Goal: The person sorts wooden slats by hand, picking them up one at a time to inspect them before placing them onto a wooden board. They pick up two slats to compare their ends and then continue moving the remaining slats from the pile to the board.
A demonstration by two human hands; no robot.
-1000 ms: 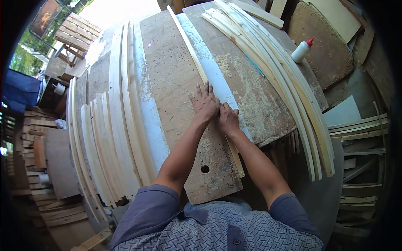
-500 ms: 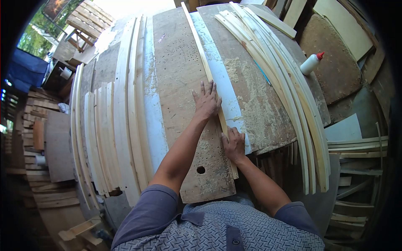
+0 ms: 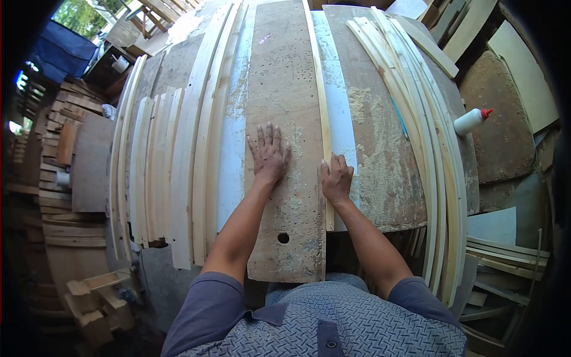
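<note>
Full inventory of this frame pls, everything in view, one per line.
brown board: one, brown, pocked with holes, centre of the bench
thin strip: one, pale wood, along the board's right edge
curved strips: a stack, pale wood, right side
flat slats: several, pale wood, left of the board
glue bottle: one, white with red cap, far right
tarp: one, blue, upper left
left hand: one, flat and open on the board
right hand: one, on the thin strip

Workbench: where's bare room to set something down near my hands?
Bare: the sawdusty patch between the thin strip and the curved slats, and the brown board beyond your left hand. Crowded: the stacked slats leftward.
</note>
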